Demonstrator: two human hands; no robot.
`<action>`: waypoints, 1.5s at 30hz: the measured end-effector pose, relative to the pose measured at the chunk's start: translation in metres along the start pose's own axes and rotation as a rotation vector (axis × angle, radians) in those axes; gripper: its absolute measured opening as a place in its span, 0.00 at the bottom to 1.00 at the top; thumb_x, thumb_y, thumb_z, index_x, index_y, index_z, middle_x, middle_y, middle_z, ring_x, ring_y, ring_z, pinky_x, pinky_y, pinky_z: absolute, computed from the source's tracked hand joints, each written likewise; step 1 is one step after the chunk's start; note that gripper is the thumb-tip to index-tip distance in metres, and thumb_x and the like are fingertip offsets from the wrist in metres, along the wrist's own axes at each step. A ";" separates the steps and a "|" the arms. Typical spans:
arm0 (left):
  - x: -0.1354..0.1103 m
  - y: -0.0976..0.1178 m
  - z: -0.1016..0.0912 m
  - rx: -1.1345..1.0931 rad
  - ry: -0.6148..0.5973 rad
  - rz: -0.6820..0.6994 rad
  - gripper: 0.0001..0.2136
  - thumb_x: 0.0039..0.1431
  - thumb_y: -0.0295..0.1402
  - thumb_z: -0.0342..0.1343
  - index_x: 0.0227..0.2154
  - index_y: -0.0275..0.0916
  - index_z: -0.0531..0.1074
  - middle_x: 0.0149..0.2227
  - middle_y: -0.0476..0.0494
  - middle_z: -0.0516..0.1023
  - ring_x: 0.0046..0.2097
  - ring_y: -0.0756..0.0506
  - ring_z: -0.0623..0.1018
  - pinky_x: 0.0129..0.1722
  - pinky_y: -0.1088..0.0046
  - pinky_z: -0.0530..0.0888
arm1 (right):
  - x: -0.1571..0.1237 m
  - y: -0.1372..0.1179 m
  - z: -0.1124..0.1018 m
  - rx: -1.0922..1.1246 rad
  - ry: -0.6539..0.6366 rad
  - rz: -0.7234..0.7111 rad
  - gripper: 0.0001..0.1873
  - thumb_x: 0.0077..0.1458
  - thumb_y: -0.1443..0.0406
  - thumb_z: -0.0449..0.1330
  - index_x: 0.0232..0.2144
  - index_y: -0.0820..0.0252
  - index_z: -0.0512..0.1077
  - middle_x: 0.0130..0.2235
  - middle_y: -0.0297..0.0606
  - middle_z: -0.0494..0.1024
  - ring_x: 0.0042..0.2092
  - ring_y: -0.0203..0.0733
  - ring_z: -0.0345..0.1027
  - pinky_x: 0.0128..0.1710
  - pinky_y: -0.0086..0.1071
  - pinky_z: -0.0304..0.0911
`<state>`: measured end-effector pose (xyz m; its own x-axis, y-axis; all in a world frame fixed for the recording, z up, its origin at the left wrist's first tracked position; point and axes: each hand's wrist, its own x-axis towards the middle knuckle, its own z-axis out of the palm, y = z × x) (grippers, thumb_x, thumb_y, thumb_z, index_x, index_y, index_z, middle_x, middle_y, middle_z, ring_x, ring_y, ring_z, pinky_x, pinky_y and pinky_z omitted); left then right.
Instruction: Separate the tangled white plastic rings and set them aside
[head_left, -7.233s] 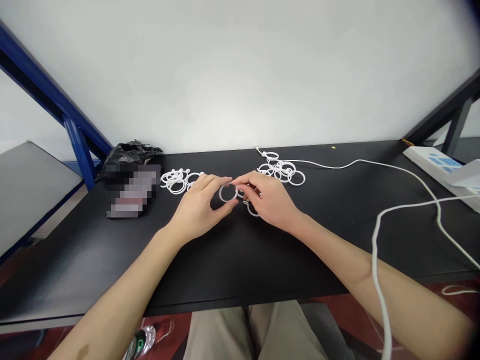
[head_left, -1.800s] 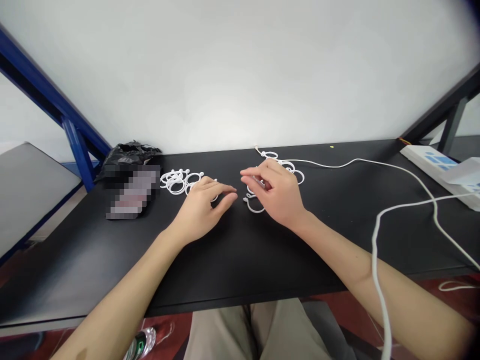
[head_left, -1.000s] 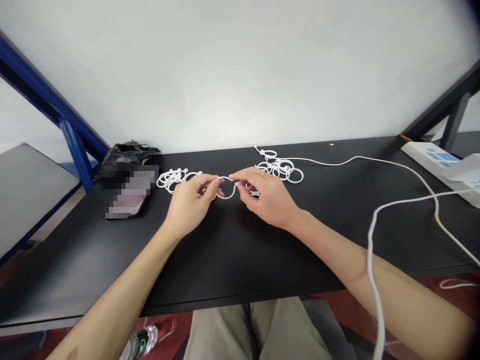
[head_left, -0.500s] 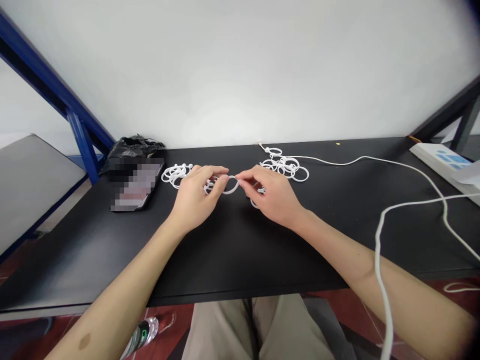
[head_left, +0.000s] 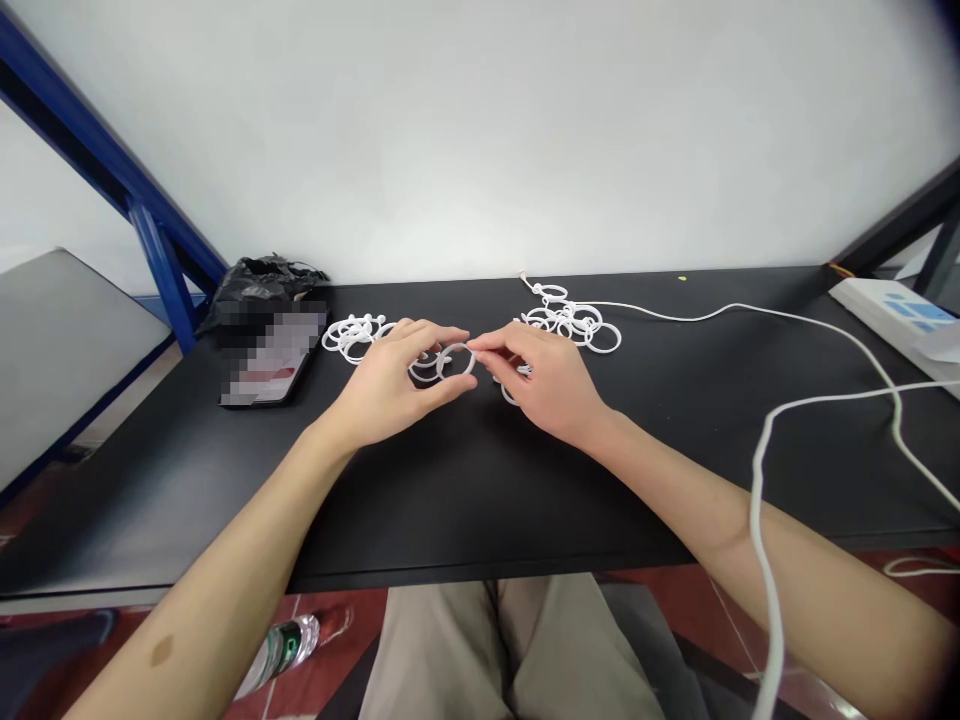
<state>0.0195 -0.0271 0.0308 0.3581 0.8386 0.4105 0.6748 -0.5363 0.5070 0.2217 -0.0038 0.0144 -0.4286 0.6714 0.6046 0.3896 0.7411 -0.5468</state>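
My right hand point(head_left: 544, 375) pinches the right edge of a thin white ring point(head_left: 439, 366) between thumb and fingertips. From the other side, the thumb and forefinger of my left hand point(head_left: 405, 375) are spread across this ring, at its lower and upper edges. Behind the left fingers lie more white rings point(head_left: 424, 374), partly covered. A loose cluster of white rings with small round knobs point(head_left: 352, 340) rests left of that hand. Past my right hand is a bigger heap of white rings point(head_left: 602, 338), and a few pieces show beneath its fingers.
On the black table point(head_left: 480, 500) a phone point(head_left: 274, 360) and a crumpled black bag point(head_left: 262, 285) lie at left. A white cable point(head_left: 757, 500) crosses over my right forearm. At far right sits a white box point(head_left: 892, 310). A plastic bottle point(head_left: 281, 650) is on the floor.
My left thumb and forefinger have spread farther apart around the ring, which now appears more upright. The right hand keeps its pinch. The view has shifted slightly.
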 end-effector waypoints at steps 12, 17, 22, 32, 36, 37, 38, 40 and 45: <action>0.000 -0.037 -0.002 0.403 0.166 -0.140 0.18 0.60 0.42 0.57 0.49 0.39 0.74 0.44 0.40 0.79 0.47 0.37 0.71 0.49 0.59 0.68 | 0.004 0.007 -0.019 -0.596 -0.304 0.234 0.13 0.57 0.55 0.61 0.29 0.58 0.70 0.33 0.39 0.76 0.31 0.42 0.68 0.27 0.35 0.56; -0.003 -0.050 0.004 0.511 0.116 -0.190 0.20 0.60 0.45 0.55 0.51 0.39 0.73 0.47 0.36 0.76 0.49 0.32 0.69 0.50 0.52 0.66 | 0.003 0.008 -0.018 -0.570 -0.372 0.262 0.09 0.57 0.61 0.59 0.26 0.58 0.68 0.32 0.38 0.76 0.30 0.41 0.67 0.26 0.34 0.53; -0.001 -0.038 0.006 0.451 0.191 -0.129 0.16 0.61 0.41 0.54 0.48 0.41 0.74 0.49 0.38 0.74 0.49 0.36 0.69 0.53 0.53 0.66 | 0.003 0.003 -0.013 -0.401 -0.284 0.298 0.08 0.57 0.61 0.58 0.28 0.58 0.69 0.32 0.35 0.76 0.31 0.39 0.67 0.28 0.33 0.56; -0.002 0.004 0.020 0.143 0.050 0.083 0.12 0.62 0.39 0.56 0.45 0.40 0.73 0.41 0.44 0.78 0.43 0.43 0.72 0.47 0.63 0.70 | 0.003 -0.003 -0.005 -0.091 0.011 0.262 0.10 0.59 0.59 0.58 0.30 0.58 0.69 0.30 0.32 0.75 0.31 0.35 0.67 0.32 0.31 0.61; -0.003 0.005 0.025 0.130 0.109 -0.013 0.09 0.64 0.36 0.53 0.43 0.42 0.75 0.36 0.46 0.78 0.38 0.45 0.73 0.38 0.69 0.71 | 0.002 -0.003 -0.004 -0.067 0.038 0.248 0.11 0.60 0.58 0.58 0.30 0.58 0.70 0.29 0.32 0.76 0.30 0.34 0.66 0.33 0.31 0.62; -0.003 0.004 0.025 0.140 0.126 -0.028 0.09 0.64 0.36 0.53 0.43 0.42 0.76 0.35 0.47 0.79 0.37 0.45 0.73 0.37 0.69 0.70 | 0.002 -0.003 -0.004 -0.068 0.034 0.238 0.11 0.61 0.58 0.58 0.31 0.59 0.70 0.29 0.32 0.76 0.30 0.34 0.66 0.33 0.31 0.62; -0.003 0.003 0.024 0.155 0.144 -0.029 0.09 0.64 0.35 0.52 0.42 0.42 0.76 0.35 0.47 0.79 0.36 0.46 0.73 0.37 0.69 0.70 | 0.002 -0.003 -0.004 -0.070 0.027 0.227 0.11 0.61 0.59 0.57 0.31 0.59 0.70 0.29 0.32 0.76 0.30 0.34 0.66 0.33 0.31 0.62; -0.003 0.000 0.023 0.189 0.184 0.004 0.10 0.65 0.35 0.52 0.42 0.42 0.77 0.34 0.47 0.79 0.35 0.46 0.73 0.38 0.69 0.70 | 0.002 -0.002 -0.004 -0.071 0.013 0.208 0.10 0.62 0.61 0.56 0.31 0.59 0.71 0.29 0.32 0.76 0.30 0.34 0.66 0.34 0.31 0.62; -0.004 -0.006 0.025 0.237 0.235 0.096 0.09 0.63 0.37 0.56 0.40 0.42 0.79 0.32 0.47 0.79 0.34 0.47 0.74 0.37 0.70 0.70 | 0.002 -0.003 -0.003 -0.003 0.009 0.192 0.09 0.63 0.62 0.55 0.35 0.59 0.74 0.32 0.34 0.78 0.32 0.35 0.70 0.36 0.31 0.65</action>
<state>0.0303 -0.0248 0.0078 0.2870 0.7259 0.6250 0.7864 -0.5511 0.2789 0.2217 -0.0049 0.0193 -0.3385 0.8003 0.4949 0.4659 0.5995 -0.6508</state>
